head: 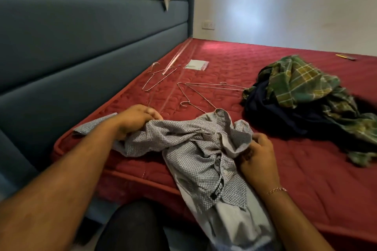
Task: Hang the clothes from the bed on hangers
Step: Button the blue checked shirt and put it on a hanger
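Nearest to me: grey checked shirt (195, 149), bunched at the near edge of the bed (306, 179), its tail hanging off toward the floor. Both hands on it. Left hand (135, 120) has fingers curled into the fabric at the shirt's left side; right hand (256, 155) has fingers curled round a fold on its right side. Thin chain bracelet (276, 190) on the right wrist. My read: the two-sided hold is for spreading the shirt out and finding collar or shoulders before a hanger goes in. No hanger in either hand, so hanging isn't started on this one.

Just past the shirt: wire hangers (195, 98) lying flat on the mattress, within reach, probably staged there for that reason. I count three, maybe four; two overlap and one end runs under the shirt, so count is soft. One more sits apart near the headboard (81, 36).

Right, mid-bed: pile of clothes (302, 104), well apart from the shirt. Green plaid on top, dark navy beneath; at least two garments, can't split further.

Far: one small clear packet (196, 64), one yellowish item (345, 56) at the far edge, too small to identify.
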{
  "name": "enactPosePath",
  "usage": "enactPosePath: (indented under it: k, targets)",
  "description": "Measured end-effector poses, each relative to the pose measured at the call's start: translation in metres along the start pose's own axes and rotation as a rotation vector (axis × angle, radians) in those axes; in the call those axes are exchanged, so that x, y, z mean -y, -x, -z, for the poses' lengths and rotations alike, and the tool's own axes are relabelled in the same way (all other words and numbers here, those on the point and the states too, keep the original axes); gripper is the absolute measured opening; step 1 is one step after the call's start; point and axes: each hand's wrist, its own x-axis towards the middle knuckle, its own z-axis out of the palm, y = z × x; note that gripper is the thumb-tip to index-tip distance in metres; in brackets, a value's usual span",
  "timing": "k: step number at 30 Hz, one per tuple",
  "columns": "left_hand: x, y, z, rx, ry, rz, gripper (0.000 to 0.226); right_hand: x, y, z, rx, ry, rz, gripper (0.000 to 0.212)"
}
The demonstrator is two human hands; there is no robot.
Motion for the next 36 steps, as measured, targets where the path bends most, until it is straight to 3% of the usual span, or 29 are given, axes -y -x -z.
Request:
enactPosePath:
  k: [2, 4, 6, 8, 10, 12, 14, 16, 17, 21, 23, 27, 31, 36]
  targets:
    - [-0.012, 0.003, -0.005, 0.108, -0.121, 0.008, 0.039, 0.006, 0.002, 0.003, 0.139, -0.047, 0.179, 0.035]
    - [-0.021, 0.002, -0.008, 0.125, -0.208, -0.043, 0.042, 0.019, 0.004, 0.009, 0.323, -0.144, 0.248, 0.029]
    - [-0.027, 0.006, -0.007, 0.126, -0.317, -0.115, 0.041, 0.027, -0.003, 0.014, 0.375, -0.278, 0.009, 0.021]
    - [-0.029, 0.007, -0.002, 0.114, -0.435, -0.18, 0.04, 0.032, -0.023, 0.019, 0.289, -0.462, -0.346, 0.049]
    - [-0.031, 0.011, 0.002, 0.052, -0.694, -0.213, 0.033, 0.042, -0.043, 0.026, 0.272, -0.625, -0.552, 0.074]
    - [-0.035, 0.013, 0.007, -0.077, -1.051, -0.234, 0.023, 0.057, -0.058, 0.032, 0.331, -0.441, -0.483, 0.073]
    - [-0.04, 0.017, 0.013, -0.119, -1.214, -0.204, 0.025, 0.066, -0.064, 0.029, 0.449, -0.045, -0.304, 0.05]
    - [-0.04, 0.02, 0.02, -0.12, -1.201, -0.194, 0.033, 0.066, -0.067, 0.025, 0.485, 0.171, -0.228, 0.03]
    - [-0.04, 0.021, 0.024, -0.119, -1.165, -0.203, 0.036, 0.061, -0.068, 0.024, 0.432, 0.184, -0.229, 0.03]
    - [-0.044, 0.026, 0.045, -0.155, -0.993, -0.314, 0.042, 0.033, -0.08, 0.046, -0.044, 0.027, -0.348, 0.013]
    - [-0.046, 0.028, 0.059, -0.118, -0.899, -0.402, 0.037, 0.024, -0.091, 0.063, -0.142, -0.035, -0.344, 0.015]
    - [-0.068, 0.04, 0.076, -0.05, -0.635, -0.569, 0.027, 0.017, -0.124, 0.092, -0.092, -0.074, -0.313, 0.029]
    - [-0.081, 0.049, 0.076, 0.039, -0.509, -0.436, 0.025, 0.026, -0.153, 0.114, -0.002, -0.068, -0.171, 0.036]
    - [-0.086, 0.046, 0.058, -0.021, -0.598, -0.358, 0.023, 0.051, -0.163, 0.121, 0.089, -0.028, 0.099, 0.03]
